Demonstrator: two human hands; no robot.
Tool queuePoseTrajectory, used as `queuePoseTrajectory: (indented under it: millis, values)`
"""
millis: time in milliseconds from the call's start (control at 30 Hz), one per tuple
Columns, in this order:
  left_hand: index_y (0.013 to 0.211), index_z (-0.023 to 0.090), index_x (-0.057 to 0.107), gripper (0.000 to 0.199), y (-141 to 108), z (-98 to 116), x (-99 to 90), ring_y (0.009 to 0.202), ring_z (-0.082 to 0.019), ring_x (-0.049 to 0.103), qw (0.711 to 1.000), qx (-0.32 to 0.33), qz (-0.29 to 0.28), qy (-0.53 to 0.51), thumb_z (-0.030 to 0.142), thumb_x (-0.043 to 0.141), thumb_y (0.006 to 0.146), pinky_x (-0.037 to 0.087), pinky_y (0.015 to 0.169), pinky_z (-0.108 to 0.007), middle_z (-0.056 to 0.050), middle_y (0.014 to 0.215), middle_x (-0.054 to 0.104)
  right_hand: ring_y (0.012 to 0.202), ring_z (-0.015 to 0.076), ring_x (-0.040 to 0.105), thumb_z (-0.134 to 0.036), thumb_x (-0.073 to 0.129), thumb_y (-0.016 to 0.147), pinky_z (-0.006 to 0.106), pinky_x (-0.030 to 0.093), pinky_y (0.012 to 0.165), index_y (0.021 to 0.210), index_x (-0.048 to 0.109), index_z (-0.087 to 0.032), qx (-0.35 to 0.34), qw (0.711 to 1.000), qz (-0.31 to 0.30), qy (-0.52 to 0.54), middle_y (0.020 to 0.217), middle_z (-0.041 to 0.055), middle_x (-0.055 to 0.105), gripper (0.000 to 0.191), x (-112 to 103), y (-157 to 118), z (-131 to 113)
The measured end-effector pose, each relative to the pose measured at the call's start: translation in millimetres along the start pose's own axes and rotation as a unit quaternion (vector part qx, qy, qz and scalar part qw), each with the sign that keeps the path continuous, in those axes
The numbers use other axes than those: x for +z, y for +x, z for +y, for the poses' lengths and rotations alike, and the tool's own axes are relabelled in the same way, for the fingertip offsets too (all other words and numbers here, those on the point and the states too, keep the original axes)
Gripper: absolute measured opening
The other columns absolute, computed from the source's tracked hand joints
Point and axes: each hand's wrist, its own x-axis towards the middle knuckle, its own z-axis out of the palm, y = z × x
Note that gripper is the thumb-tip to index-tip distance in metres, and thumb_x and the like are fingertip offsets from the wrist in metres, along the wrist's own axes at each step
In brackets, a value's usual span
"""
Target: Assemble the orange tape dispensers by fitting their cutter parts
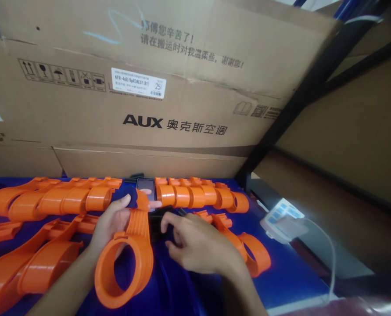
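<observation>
My left hand (111,221) is closed around an orange plastic part (141,252), its thumb at the upper end. This part has a flat handle and a wide open ring, which hangs toward me. A dark blue piece (125,195) shows under the thumb; I cannot make out what it is. Just right of the part, my right hand (195,241) has its fingers curled beside a black object (159,221). Whether those fingers grip anything is hidden.
Orange ringed parts stand in rows at left (50,202) and right (195,196) on a blue surface (281,267). A phone (145,186) lies between them. Behind rises a large cardboard box (188,101). A white device with a cable (284,228) sits at right beside a dark metal post (281,118).
</observation>
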Motion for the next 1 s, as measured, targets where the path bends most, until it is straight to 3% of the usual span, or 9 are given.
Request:
queuePoseTrajectory:
  millis: [167, 300, 433, 533, 600, 700, 800, 900, 1000]
  values:
    - [0.136, 0.016, 0.064, 0.064, 3.1, 1.1, -10.4, 0.115, -0.042, 0.069, 0.998, -0.014, -0.04, -0.035, 0.059, 0.06, 0.088, 0.05, 0.101, -0.056, -0.017, 0.124, 0.075, 0.054, 0.0112, 0.046, -0.004, 0.06, 0.068, 0.026, 0.026, 0.054, 0.078, 0.063, -0.022, -0.012, 0.999, -0.012, 0.028, 0.058, -0.0058, 0.055, 0.021, -2.5, 2.5, 1.0]
    - [0.135, 0.012, 0.066, 0.065, 3.6, 0.9, -17.6, 0.113, -0.042, 0.07, 0.998, -0.019, -0.054, 0.002, 0.057, 0.061, 0.088, 0.051, 0.1, -0.055, -0.02, 0.124, 0.075, 0.05, 0.0097, 0.041, -0.005, 0.057, 0.072, 0.024, 0.026, 0.051, 0.079, 0.061, -0.022, 0.0, 0.995, 0.022, 0.102, 0.053, -0.0079, 0.047, 0.018, -9.0, 1.1, 8.1]
    - [0.128, 0.015, 0.071, 0.054, 3.3, -7.2, -15.5, 0.122, -0.039, 0.066, 0.996, -0.005, -0.088, 0.011, 0.053, 0.058, 0.092, 0.048, 0.106, -0.052, -0.017, 0.127, 0.074, 0.05, 0.0092, 0.038, -0.014, 0.058, 0.084, 0.023, 0.027, 0.049, 0.083, 0.061, -0.021, -0.003, 0.959, 0.124, 0.253, 0.057, -0.0075, 0.046, 0.008, -8.1, 6.5, 16.2]
    - [0.137, 0.016, 0.065, 0.053, 3.0, -13.4, -13.6, 0.124, -0.038, 0.066, 0.992, -0.015, -0.123, -0.004, 0.045, 0.058, 0.094, 0.047, 0.109, -0.051, -0.016, 0.126, 0.075, 0.051, 0.0092, 0.036, -0.025, 0.061, 0.092, 0.023, 0.028, 0.049, 0.087, 0.06, -0.021, -0.001, 0.91, 0.231, 0.344, 0.059, -0.0078, 0.043, 0.006, -2.6, 15.4, 16.6]
    - [0.145, 0.016, 0.06, 0.058, 3.5, -16.2, -15.0, 0.12, -0.038, 0.068, 0.99, -0.037, -0.138, -0.007, 0.041, 0.059, 0.093, 0.049, 0.107, -0.052, -0.016, 0.124, 0.076, 0.051, 0.0093, 0.037, -0.032, 0.063, 0.094, 0.023, 0.028, 0.049, 0.09, 0.061, -0.021, -0.001, 0.891, 0.269, 0.365, 0.06, -0.0079, 0.042, 0.011, 2.2, 21.1, 13.4]
    - [0.149, 0.016, 0.055, 0.065, 5.7, -19.2, -19.1, 0.119, -0.039, 0.069, 0.99, -0.02, -0.14, 0.008, 0.037, 0.064, 0.088, 0.051, 0.104, -0.052, -0.016, 0.122, 0.076, 0.053, 0.0099, 0.039, -0.038, 0.064, 0.096, 0.023, 0.031, 0.05, 0.109, 0.061, -0.023, -0.019, 0.879, 0.269, 0.394, 0.063, -0.0079, 0.044, 0.02, 9.1, 26.2, 5.9]
    - [0.15, 0.019, 0.055, 0.068, 6.1, -20.9, -18.8, 0.121, -0.04, 0.067, 0.994, 0.026, -0.104, -0.001, 0.038, 0.066, 0.087, 0.052, 0.104, -0.053, -0.015, 0.126, 0.076, 0.06, 0.0123, 0.047, -0.043, 0.059, 0.1, 0.024, 0.04, 0.056, 0.13, 0.052, -0.026, -0.033, 0.877, 0.246, 0.412, 0.073, -0.0052, 0.052, 0.035, 14.2, 27.6, -0.2]
    - [0.15, 0.022, 0.055, 0.068, 2.2, -20.6, -12.2, 0.124, -0.041, 0.066, 0.996, 0.057, -0.062, -0.023, 0.039, 0.066, 0.085, 0.051, 0.105, -0.056, -0.014, 0.127, 0.075, 0.075, 0.0155, 0.056, -0.045, 0.058, 0.101, 0.027, 0.047, 0.068, 0.127, 0.052, -0.026, -0.023, 0.907, 0.219, 0.358, 0.087, -0.0005, 0.06, 0.033, 17.0, 27.0, -3.0]
    - [0.146, 0.021, 0.059, 0.066, -2.2, -19.0, -5.1, 0.125, -0.042, 0.065, 0.998, 0.059, -0.035, -0.015, 0.035, 0.069, 0.082, 0.051, 0.106, -0.057, -0.014, 0.124, 0.077, 0.077, 0.0158, 0.055, -0.048, 0.048, 0.105, 0.028, 0.048, 0.071, 0.119, 0.052, -0.026, -0.008, 0.928, 0.189, 0.321, 0.088, -0.0007, 0.058, 0.026, 19.3, 25.9, -5.5]
